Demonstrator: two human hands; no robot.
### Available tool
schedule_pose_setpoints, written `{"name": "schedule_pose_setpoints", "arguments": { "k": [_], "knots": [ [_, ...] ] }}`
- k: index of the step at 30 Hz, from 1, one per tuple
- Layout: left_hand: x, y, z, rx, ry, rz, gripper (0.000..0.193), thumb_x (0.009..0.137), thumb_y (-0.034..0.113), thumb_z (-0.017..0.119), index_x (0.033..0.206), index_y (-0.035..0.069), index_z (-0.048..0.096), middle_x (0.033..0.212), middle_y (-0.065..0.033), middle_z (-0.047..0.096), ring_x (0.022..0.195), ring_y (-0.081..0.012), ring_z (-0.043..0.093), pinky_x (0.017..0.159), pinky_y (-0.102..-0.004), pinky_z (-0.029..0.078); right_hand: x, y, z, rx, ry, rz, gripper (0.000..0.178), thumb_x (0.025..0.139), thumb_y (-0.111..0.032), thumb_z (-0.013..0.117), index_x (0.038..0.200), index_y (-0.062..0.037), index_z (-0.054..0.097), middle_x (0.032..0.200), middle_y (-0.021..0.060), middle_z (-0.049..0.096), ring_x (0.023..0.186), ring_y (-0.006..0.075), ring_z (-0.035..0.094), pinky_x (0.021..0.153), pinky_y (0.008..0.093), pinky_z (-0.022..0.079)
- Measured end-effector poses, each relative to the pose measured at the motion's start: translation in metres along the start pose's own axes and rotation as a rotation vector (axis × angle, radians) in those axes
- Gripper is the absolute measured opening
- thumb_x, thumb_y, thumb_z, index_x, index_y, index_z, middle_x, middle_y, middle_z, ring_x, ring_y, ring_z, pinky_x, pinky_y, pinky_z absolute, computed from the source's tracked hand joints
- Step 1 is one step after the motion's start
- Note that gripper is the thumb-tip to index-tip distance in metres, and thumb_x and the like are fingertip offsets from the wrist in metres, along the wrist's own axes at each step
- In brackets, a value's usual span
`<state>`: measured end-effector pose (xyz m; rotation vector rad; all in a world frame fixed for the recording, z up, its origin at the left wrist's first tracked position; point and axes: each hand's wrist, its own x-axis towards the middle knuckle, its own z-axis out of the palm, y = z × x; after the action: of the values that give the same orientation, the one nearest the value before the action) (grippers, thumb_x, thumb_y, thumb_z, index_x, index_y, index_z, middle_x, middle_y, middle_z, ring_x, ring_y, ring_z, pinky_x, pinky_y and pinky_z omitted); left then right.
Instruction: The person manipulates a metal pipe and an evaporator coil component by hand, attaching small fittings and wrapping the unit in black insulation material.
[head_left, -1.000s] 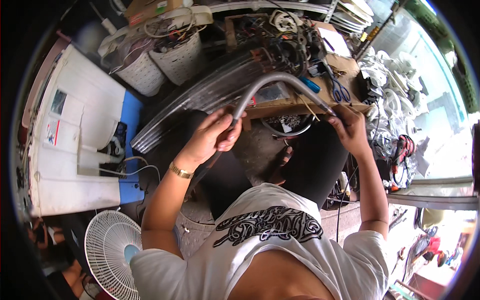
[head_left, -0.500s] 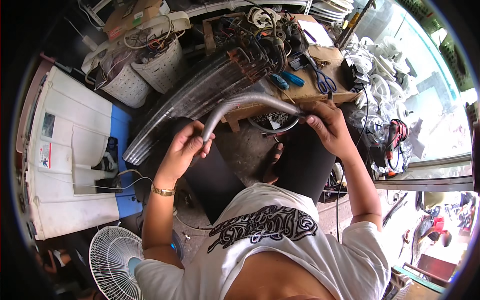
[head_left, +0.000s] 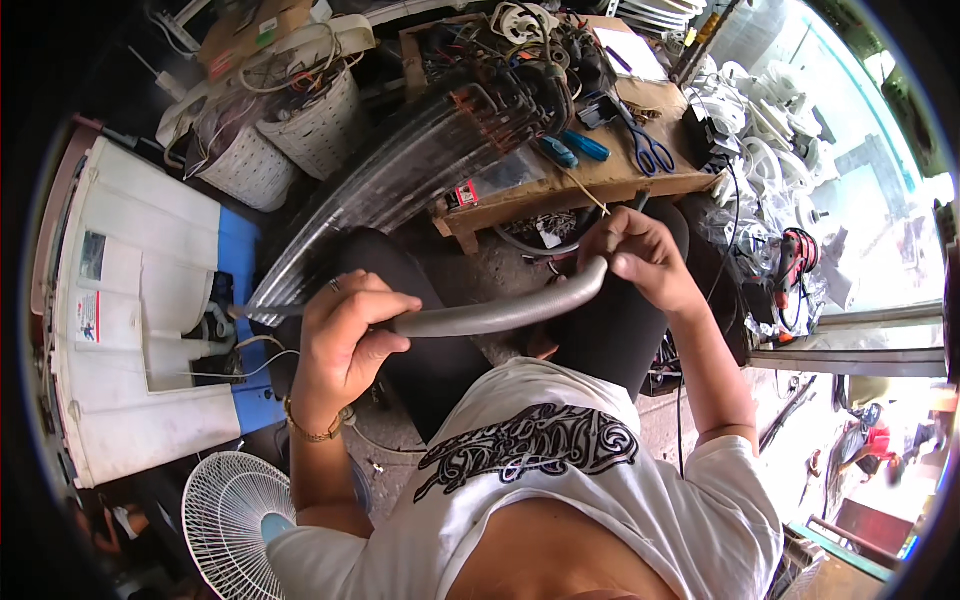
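A grey, finely ribbed hose (head_left: 490, 316) spans the space above my lap, sagging a little in the middle and bending up at its right end. My left hand (head_left: 350, 325) pinches its left end between thumb and fingers. At the other end, my right hand (head_left: 648, 258) is closed around the hose's tip, which the fingers partly hide. A thin dark piece (head_left: 641, 199) sticks up just beyond the right fingers; whether they hold it cannot be made out.
Ahead is a low wooden table (head_left: 600, 183) with blue-handled scissors (head_left: 652, 152) and blue-handled tools (head_left: 585, 146). A long dark metal-like stack (head_left: 380, 180) slants at left, beside a white-and-blue appliance body (head_left: 150, 400). A fan (head_left: 235, 525) stands at lower left.
The hose has come down toward my lap and turned from an upward arch to a downward sag. My left hand moved down and left; the right hand lowered slightly.
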<state>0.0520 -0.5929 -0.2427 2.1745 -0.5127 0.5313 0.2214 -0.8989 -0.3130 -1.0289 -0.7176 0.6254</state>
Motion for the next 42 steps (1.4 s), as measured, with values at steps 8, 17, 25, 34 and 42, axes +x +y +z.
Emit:
{"name": "schedule_pose_setpoints", "arguments": {
  "k": [8, 17, 25, 34, 42],
  "knots": [
    [0.058, -0.006, -0.002, 0.443, 0.099, 0.174, 0.03, 0.081, 0.03, 0.075, 0.106, 0.015, 0.066, 0.094, -0.0008, 0.061, 0.087, -0.0227, 0.054, 0.086, -0.0379, 0.036, -0.004, 0.068, 0.002, -0.068, 0.191, -0.135, 0.073, 0.079, -0.073, 0.065, 0.075, -0.0005, 0.059, 0.066, 0.0053, 0.055, 0.057, 0.0105, 0.05, 0.048, 0.024, 0.038],
    [0.047, -0.04, -0.017, 0.96, 0.314, 0.088, 0.039, 0.086, 0.035, 0.07, 0.117, 0.012, 0.064, 0.11, -0.0059, 0.064, 0.11, -0.0253, 0.058, 0.108, -0.048, 0.031, -0.003, 0.055, -0.015, 0.1, 0.218, -0.138, 0.066, 0.081, -0.074, 0.062, 0.079, -0.009, 0.052, 0.057, -0.0026, 0.038, 0.051, 0.0106, 0.037, 0.055, 0.0316, 0.038],
    [0.052, -0.045, -0.06, 0.734, -0.023, -0.062, 0.025, 0.085, 0.026, 0.072, 0.095, 0.006, 0.062, 0.088, -0.0084, 0.065, 0.081, -0.0318, 0.063, 0.07, -0.0391, 0.049, -0.008, 0.001, -0.013, 0.078, 0.3, 0.106, 0.043, 0.098, -0.049, 0.056, 0.098, -0.0059, 0.056, 0.057, -0.0021, 0.04, 0.046, 0.0076, 0.037, 0.044, 0.0256, 0.035],
    [-0.002, -0.038, 0.018, -0.803, -0.536, -0.719, 0.019, 0.104, 0.024, 0.053, 0.107, 0.006, 0.054, 0.076, 0.009, 0.042, 0.06, -0.0003, 0.033, 0.052, -0.0178, 0.029, 0.013, -0.078, -0.053, -1.384, 0.858, -0.266, 0.02, 0.092, -0.019, 0.067, 0.086, -0.0009, 0.065, 0.059, 0.0082, 0.054, 0.055, 0.0132, 0.049, 0.057, 0.0306, 0.042],
    [0.005, -0.004, 0.072, -0.892, -0.553, -0.728, 0.02, 0.107, 0.029, 0.045, 0.103, 0.009, 0.047, 0.071, 0.0082, 0.036, 0.055, -0.0017, 0.028, 0.046, -0.0189, 0.026, 0.025, -0.065, -0.119, -1.577, 0.9, -0.281, 0.019, 0.09, -0.021, 0.068, 0.089, -0.0026, 0.07, 0.062, 0.0185, 0.058, 0.052, 0.0309, 0.057, 0.054, 0.0371, 0.045]
  ]
}}
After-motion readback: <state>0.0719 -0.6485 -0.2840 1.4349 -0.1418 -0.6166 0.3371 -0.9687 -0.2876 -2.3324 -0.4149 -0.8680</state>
